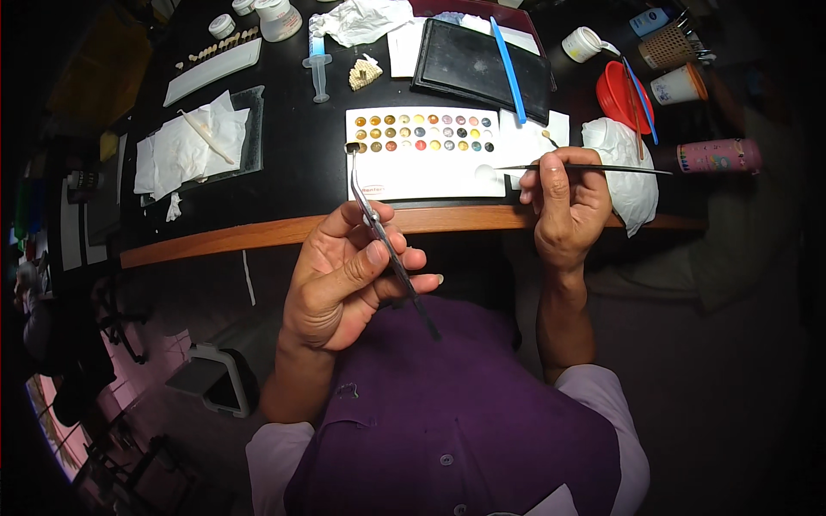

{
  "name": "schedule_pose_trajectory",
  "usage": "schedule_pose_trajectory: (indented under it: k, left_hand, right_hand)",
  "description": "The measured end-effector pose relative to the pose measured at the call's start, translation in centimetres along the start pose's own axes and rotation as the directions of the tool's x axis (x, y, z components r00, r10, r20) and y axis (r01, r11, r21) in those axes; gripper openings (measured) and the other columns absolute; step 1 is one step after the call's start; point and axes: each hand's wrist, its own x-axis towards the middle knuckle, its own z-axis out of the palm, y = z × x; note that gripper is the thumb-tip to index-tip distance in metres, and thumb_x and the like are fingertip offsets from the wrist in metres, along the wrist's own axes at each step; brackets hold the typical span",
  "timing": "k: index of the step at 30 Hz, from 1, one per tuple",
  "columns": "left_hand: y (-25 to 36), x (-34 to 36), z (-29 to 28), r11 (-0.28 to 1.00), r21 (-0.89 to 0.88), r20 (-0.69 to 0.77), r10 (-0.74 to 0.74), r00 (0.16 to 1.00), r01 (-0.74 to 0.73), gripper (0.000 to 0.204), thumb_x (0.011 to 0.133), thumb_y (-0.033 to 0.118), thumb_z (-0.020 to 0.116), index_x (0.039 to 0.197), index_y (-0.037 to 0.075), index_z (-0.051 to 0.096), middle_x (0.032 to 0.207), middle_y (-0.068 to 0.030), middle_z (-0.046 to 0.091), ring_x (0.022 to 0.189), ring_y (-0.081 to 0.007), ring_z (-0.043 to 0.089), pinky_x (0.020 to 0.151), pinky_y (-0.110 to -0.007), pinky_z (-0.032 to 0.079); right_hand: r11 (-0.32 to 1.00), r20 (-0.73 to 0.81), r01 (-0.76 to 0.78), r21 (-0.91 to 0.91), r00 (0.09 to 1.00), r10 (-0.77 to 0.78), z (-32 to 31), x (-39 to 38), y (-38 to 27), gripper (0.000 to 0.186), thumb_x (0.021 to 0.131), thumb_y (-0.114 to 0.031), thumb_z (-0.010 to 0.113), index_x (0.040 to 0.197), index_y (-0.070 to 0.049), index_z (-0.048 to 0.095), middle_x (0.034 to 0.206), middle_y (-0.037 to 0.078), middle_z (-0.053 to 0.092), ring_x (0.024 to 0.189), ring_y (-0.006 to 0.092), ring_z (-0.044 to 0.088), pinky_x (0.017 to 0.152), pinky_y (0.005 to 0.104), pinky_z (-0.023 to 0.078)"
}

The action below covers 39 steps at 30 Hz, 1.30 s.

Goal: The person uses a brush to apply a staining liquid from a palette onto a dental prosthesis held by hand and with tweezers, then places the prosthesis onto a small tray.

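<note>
My left hand [344,279] is closed around slim metal forceps [396,262], which slant up toward the table. At their tip is a small dark brown piece [353,148], too small to name, over the left edge of a white palette [422,176]. Rows of round colour spots [419,132] in yellow, brown, red, grey and black fill the palette's upper part. Between the fingers of my right hand [570,206] lies a thin dark-handled brush [632,169], held nearly level. Its end points left over the palette's lower right, near a pale round spot [488,173]; whether it touches cannot be made out.
Crumpled white tissue [624,163] lies beside my right hand. Behind it stand a red bowl [613,96] and a pink can [716,157]. A black flat case [477,69] bears a blue stick [508,69]. Leftward are a syringe [318,76] and a tissue-covered tray [251,129].
</note>
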Motion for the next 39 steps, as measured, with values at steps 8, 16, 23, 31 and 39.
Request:
schedule_pose_trajectory:
  k: [8,16,23,31,39]
  left_hand:
    - [-1.0,0.5,-0.5,0.994,0.106,0.003,0.037,0.999,-0.037,0.029,0.101,-0.004,0.057,0.13,-0.002,0.053,0.11,-0.015,0.067,0.106,-0.0263,0.072,0.094,-0.055,0.062]
    - [-1.2,0.5,-0.9,0.988,0.149,0.023,0.048,0.999,-0.051,0.037,0.1,-0.004,0.058,0.136,-0.003,0.049,0.11,-0.0164,0.066,0.106,-0.0278,0.071,0.089,-0.054,0.065]
    - [-1.1,0.3,-0.9,0.986,0.161,0.017,0.051,0.999,-0.053,0.038,0.099,-0.004,0.058,0.136,-0.003,0.049,0.111,-0.0171,0.065,0.106,-0.0273,0.071,0.088,-0.053,0.065]
    - [-1.2,0.4,-0.9,0.988,0.149,0.018,0.049,0.999,-0.051,0.037,0.1,-0.003,0.058,0.136,-0.003,0.048,0.111,-0.0175,0.065,0.106,-0.0276,0.071,0.089,-0.053,0.065]
    - [-1.3,0.4,-0.9,0.986,0.156,0.013,0.051,0.999,-0.052,0.036,0.1,-0.004,0.057,0.135,-0.004,0.048,0.111,-0.0176,0.065,0.107,-0.0278,0.071,0.089,-0.052,0.065]
  right_hand:
    - [0.983,-0.015,-0.02,-0.182,1.0,0.018,0.7,-0.1,0.3,0.015,0.103,-0.011,0.063,0.093,0.0,0.058,0.068,0.004,0.064,0.061,0.0057,0.061,0.054,0.0208,0.046]
    - [0.963,-0.01,-0.022,-0.268,1.0,0.02,0.9,0.1,0.4,0.017,0.103,-0.014,0.063,0.092,-0.002,0.058,0.065,0.002,0.062,0.059,0.0046,0.058,0.054,0.02,0.042]
    - [0.966,-0.019,-0.037,-0.258,0.999,0.033,1.1,0.2,0.4,0.019,0.102,-0.014,0.065,0.09,0.0,0.059,0.063,0.003,0.063,0.058,0.0052,0.059,0.053,0.021,0.043]
    - [0.97,-0.026,-0.069,-0.231,0.998,0.065,1.0,0.2,0.5,0.018,0.102,-0.014,0.065,0.091,0.0,0.06,0.063,0.002,0.063,0.058,0.0042,0.059,0.052,0.0206,0.042]
    - [0.97,-0.047,-0.064,-0.233,0.997,0.055,1.2,0.3,0.5,0.018,0.103,-0.014,0.065,0.092,0.0,0.06,0.063,0.002,0.062,0.058,0.0037,0.058,0.052,0.0201,0.042]
